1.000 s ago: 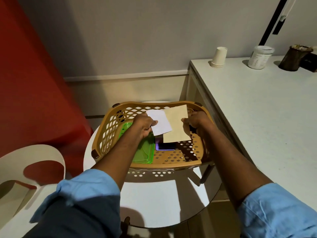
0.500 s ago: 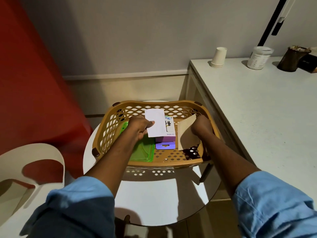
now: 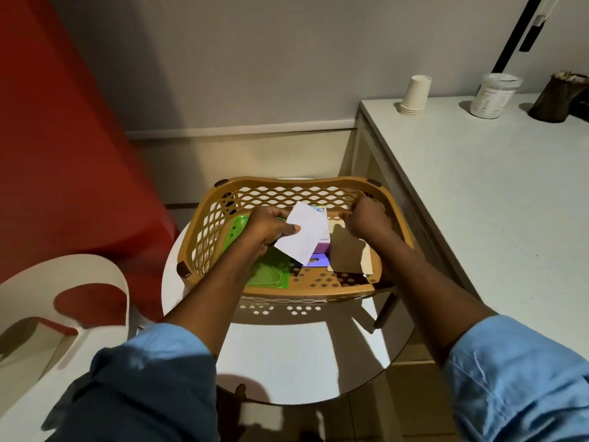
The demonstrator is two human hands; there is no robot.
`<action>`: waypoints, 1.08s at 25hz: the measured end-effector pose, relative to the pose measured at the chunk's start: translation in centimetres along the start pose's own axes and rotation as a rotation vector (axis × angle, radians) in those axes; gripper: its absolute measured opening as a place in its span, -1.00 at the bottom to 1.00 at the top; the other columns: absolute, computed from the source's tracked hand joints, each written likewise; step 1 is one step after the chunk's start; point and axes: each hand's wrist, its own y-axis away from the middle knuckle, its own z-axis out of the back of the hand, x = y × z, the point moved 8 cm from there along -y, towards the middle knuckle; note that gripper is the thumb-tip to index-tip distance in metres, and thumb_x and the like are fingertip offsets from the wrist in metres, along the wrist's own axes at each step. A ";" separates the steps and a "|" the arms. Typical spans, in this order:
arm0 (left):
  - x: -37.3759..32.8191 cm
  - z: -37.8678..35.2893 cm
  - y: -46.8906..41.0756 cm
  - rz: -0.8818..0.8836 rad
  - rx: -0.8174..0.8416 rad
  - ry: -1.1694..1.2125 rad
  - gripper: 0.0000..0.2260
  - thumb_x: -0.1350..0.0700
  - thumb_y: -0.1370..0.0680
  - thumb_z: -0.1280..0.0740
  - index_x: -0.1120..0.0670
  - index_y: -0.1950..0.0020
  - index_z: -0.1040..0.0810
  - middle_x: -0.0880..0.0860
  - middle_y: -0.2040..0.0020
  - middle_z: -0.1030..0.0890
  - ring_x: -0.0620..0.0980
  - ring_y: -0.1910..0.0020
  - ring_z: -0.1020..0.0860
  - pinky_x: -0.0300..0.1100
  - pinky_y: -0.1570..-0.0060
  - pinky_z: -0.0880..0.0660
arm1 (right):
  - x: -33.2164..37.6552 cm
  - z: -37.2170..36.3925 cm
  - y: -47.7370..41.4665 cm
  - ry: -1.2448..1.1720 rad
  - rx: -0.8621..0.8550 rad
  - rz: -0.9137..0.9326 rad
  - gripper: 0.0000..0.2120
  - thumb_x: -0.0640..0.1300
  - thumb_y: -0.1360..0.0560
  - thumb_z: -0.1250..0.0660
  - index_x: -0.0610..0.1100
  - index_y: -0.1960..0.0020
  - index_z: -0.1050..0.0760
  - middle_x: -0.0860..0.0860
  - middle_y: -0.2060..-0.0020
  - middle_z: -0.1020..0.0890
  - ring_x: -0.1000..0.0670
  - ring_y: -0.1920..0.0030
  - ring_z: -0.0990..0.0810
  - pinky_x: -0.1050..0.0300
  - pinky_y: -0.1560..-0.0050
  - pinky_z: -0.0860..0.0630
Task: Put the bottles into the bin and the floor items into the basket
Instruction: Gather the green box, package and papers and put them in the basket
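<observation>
The basket (image 3: 287, 188) is tan plastic, a rounded rectangle with lattice-cut walls, a floor pierced by round holes and a smooth thick rim. It sits on a small round white table (image 3: 296, 355) with a glossy top, against the front of a white counter (image 3: 484, 193).

Inside the basket, at the left, lies a translucent green plastic container lid (image 3: 267, 269), flat with rounded corners. In the middle sits a small cardboard box (image 3: 322, 239), white on top and purple along its side, on something flat and purple that is partly covered. At the right rests a tan paper sheet (image 3: 345, 255), thin and matte; its right edge looks ragged, and a paler strip shows beside it.

The left hand (image 3: 269, 228) reaches into the basket and pinches a white paper card (image 3: 304, 236) between thumb and curled fingers; the card is stiff, rectangular and tilted, raised over the box. The right hand (image 3: 368, 218) hovers over the right inner part of the basket, above the tan sheet, its fingers curled in loosely; whether they touch the sheet or anything else I cannot tell. Both forearms come out of rolled light blue sleeves (image 3: 522, 374).

On the counter's far edge stand a stack of white paper cups (image 3: 414, 95) turned upside down, a white cylindrical tub (image 3: 495, 95) and a dark brown holder (image 3: 559, 97). A glossy white moulded chair (image 3: 63, 317) curves in at the lower left, before a red panel (image 3: 63, 132).
</observation>
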 end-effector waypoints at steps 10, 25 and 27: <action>-0.2 -2.7 -0.1 -0.123 0.230 -0.389 -0.63 0.30 -0.38 -0.52 0.25 -0.17 -0.60 0.17 -0.05 -0.64 0.00 0.14 -0.60 -0.28 0.31 -0.55 | 1.0 -3.0 3.6 -0.266 0.755 -0.120 -0.59 0.10 -0.50 -0.36 -0.13 -0.23 -0.47 -0.05 -0.02 -0.62 -0.05 0.00 -0.65 0.15 0.15 -0.61; 1.4 -5.3 0.8 -0.297 0.268 -0.858 -0.63 0.27 -0.37 -0.53 0.24 -0.16 -0.61 0.18 -0.08 -0.66 0.13 -0.07 -0.61 -0.01 -0.08 -0.56 | -2.5 -6.5 5.0 0.426 0.741 -0.039 -0.59 -0.20 -0.47 -0.42 -0.26 -0.29 -0.48 -0.16 -0.18 -0.61 -0.08 -0.11 -0.59 0.04 -0.26 -0.49; 1.5 -4.9 1.2 -0.290 0.234 -0.857 -0.65 0.28 -0.37 -0.52 0.25 -0.13 -0.62 0.19 -0.08 -0.65 0.14 -0.07 -0.61 -0.03 -0.06 -0.55 | -2.5 -7.1 5.5 0.403 0.792 -0.085 -0.62 -0.20 -0.48 -0.40 -0.26 -0.26 -0.48 -0.13 -0.06 -0.61 -0.03 0.07 -0.54 0.08 -0.11 -0.49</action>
